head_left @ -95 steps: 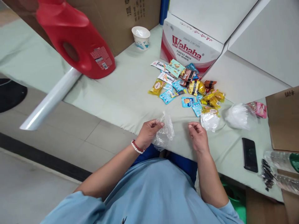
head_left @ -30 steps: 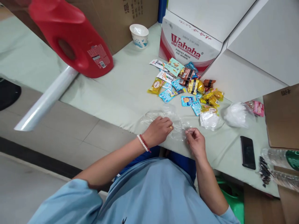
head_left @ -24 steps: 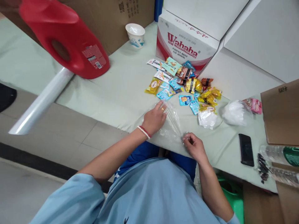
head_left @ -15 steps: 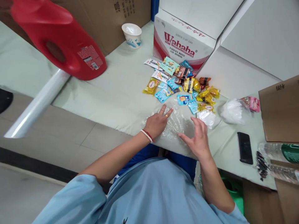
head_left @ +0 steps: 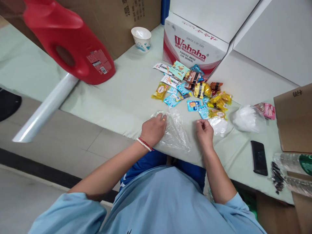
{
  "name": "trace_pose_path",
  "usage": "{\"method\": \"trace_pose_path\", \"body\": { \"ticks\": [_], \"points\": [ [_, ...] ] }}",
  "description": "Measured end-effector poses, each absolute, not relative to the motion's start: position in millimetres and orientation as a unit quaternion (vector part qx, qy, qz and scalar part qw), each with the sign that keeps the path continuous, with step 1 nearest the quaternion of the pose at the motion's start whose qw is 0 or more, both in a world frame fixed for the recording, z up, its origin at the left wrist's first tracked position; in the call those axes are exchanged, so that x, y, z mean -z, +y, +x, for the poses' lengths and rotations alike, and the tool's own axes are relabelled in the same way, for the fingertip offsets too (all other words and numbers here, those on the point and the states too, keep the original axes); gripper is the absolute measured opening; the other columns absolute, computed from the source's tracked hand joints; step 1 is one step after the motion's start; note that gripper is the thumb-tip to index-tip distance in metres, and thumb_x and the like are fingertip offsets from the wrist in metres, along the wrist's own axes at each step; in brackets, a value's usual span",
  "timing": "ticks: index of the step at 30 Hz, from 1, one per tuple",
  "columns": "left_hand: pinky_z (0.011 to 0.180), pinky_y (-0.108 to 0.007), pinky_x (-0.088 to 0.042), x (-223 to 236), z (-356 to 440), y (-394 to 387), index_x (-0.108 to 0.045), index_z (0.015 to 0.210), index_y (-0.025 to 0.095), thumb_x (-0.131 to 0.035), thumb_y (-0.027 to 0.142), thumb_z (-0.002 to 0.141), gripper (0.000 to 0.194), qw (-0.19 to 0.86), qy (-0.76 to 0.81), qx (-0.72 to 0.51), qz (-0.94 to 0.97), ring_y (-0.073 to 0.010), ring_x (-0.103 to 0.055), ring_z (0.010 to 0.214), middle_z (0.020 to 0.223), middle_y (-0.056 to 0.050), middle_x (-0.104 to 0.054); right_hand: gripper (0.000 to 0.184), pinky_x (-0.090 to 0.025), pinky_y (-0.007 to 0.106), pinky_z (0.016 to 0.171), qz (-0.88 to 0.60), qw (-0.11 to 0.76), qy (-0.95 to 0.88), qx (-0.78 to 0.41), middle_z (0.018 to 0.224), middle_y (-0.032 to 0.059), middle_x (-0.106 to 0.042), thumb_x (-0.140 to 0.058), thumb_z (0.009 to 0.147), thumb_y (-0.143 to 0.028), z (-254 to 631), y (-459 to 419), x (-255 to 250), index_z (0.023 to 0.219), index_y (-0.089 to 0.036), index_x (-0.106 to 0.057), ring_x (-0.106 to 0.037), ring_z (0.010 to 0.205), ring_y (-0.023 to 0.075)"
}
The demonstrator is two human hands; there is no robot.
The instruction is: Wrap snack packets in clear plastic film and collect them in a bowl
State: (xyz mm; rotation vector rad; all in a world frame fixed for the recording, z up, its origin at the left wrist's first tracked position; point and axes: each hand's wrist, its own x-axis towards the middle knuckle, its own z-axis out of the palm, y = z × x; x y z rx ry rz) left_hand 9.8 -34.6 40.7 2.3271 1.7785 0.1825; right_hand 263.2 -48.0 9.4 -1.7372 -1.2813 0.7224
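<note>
A clear plastic bag [head_left: 176, 133] lies crumpled on the cloth-covered table in front of me. My left hand [head_left: 154, 130], with bracelets on its wrist, is closed on the bag's left part with curled fingers. To the right of the bag, my right hand [head_left: 205, 132] is closed in a pinch; anything between its fingertips is too small or hidden to make out. Just beyond the hands is a pile of small wrapped snacks, among them a blue packet [head_left: 193, 105] and a yellow-wrapped snack [head_left: 200, 90]. A folded clear plastic bundle [head_left: 218, 126] sits beside my right hand.
A red jug [head_left: 80, 55] stands at the left by a plastic roll [head_left: 46, 109] that juts past the table edge. Behind are a paper cup [head_left: 141, 40] and a Wahaha carton [head_left: 192, 45]. At right are a white plastic bundle [head_left: 247, 118], a phone [head_left: 259, 158] and bottles [head_left: 290, 162].
My left hand has moved left and curled its fingers, drawing the bag with it. My right hand has gone from spread fingers to a closed pinch, apart from the bag's main part.
</note>
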Motion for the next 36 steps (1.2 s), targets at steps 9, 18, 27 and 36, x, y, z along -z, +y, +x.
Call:
{"method": "trace_pose_path", "body": {
  "ticks": [9,18,27,36],
  "points": [
    [0.124,-0.053,-0.033,1.1,16.1,-23.3,-0.062,0.142,0.02,-0.043,0.008,0.098,0.05,0.14,0.444,-0.133,0.875,-0.0258,-0.045,0.151,0.162,-0.015,-0.048,0.053,-0.047,0.034,0.07,-0.672,0.357,-0.556,-0.335,0.085,0.0028,-0.066,-0.073,0.077,-0.046,228.8,-21.1,-5.6,0.121,-0.016,-0.068,-0.055,0.068,0.0174],
    [0.129,-0.056,-0.026,10.9,5.3,-26.4,-0.048,0.155,0.015,-0.052,0.034,0.098,0.059,0.158,0.52,-0.157,0.825,-0.0335,-0.028,0.159,0.169,-0.018,-0.035,0.033,-0.038,0.028,0.06,-0.74,0.426,-0.424,-0.302,0.065,-0.0038,-0.056,-0.07,0.079,-0.049,295.6,-52.9,-6.6,0.089,-0.018,-0.069,-0.045,0.059,0.0138],
    [0.125,-0.067,-0.019,-12.4,18.1,-40.9,-0.039,0.161,0.022,-0.056,0.058,0.097,0.075,0.176,0.517,-0.089,0.833,-0.0374,-0.023,0.16,0.173,-0.017,-0.026,0.021,-0.052,0.043,0.091,-0.596,0.34,-0.714,-0.14,0.105,0.0103,-0.069,-0.055,0.1,-0.03,248.4,-79.2,-54.7,0.108,-0.024,-0.073,-0.059,0.099,0.026],
    [0.115,-0.052,-0.041,-19.2,-2.7,-26.0,-0.054,0.15,0.018,-0.036,0.044,0.107,0.053,0.098,0.598,-0.086,0.791,-0.0314,-0.044,0.149,0.166,-0.014,-0.043,0.04,-0.044,0.057,0.119,-0.481,0.19,-0.834,-0.193,0.157,0.0113,-0.053,-0.052,0.104,-0.024,235.2,-123.8,-3.5,0.143,-0.025,-0.065,-0.045,0.147,0.0304]
  ]
}}
